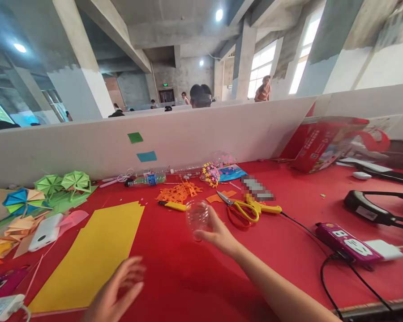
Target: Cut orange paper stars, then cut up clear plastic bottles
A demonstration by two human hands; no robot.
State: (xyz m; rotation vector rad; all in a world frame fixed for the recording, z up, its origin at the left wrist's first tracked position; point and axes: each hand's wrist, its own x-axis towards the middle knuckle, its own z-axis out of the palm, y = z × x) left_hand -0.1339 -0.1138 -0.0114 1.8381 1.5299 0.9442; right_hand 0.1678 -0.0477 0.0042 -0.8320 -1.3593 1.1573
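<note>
My right hand [217, 233] reaches out over the red table [282, 250] and is closed on a clear plastic cup-like piece [197, 216], held just above the cloth. My left hand [116, 290] hovers low at the front with its fingers spread, holding nothing, beside the yellow paper sheet [90, 255]. Yellow-handled scissors [245, 208] lie just right of the clear piece. A yellow utility knife [173, 205] and orange paper cut-outs [179, 191] lie behind it.
Folded paper fans [58, 183] and a white power bank [45, 232] sit at the left. A plastic bottle [147, 179] lies by the white partition [188, 134]. A purple power strip [347, 241] with cables, a black headset [372, 210] and a red box [322, 143] are at the right. People stand beyond the partition.
</note>
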